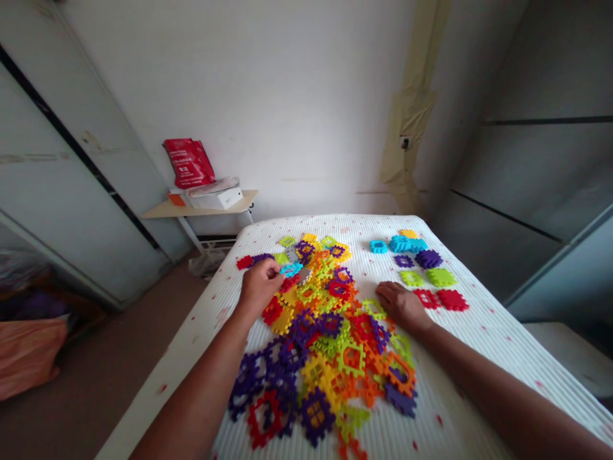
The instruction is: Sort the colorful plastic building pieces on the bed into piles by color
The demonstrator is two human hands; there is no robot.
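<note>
A big heap of coloured interlocking plastic tiles (320,332) lies spread over the white ribbed mattress (479,338). My left hand (258,286) is at the heap's far left side, fingers closed in a pinch on a blue tile (290,269). My right hand (401,305) rests palm down on the mattress at the heap's right edge, its fingers curled loosely over green and orange tiles. To its right lie sorted pairs: red tiles (440,299), green tiles (428,278), purple tiles (417,259) and blue tiles (400,244).
A small side table (196,207) with a white box and a red bag (189,163) stands against the far wall left of the mattress. Grey cabinet doors line both sides. An orange bag (29,354) lies on the floor at left.
</note>
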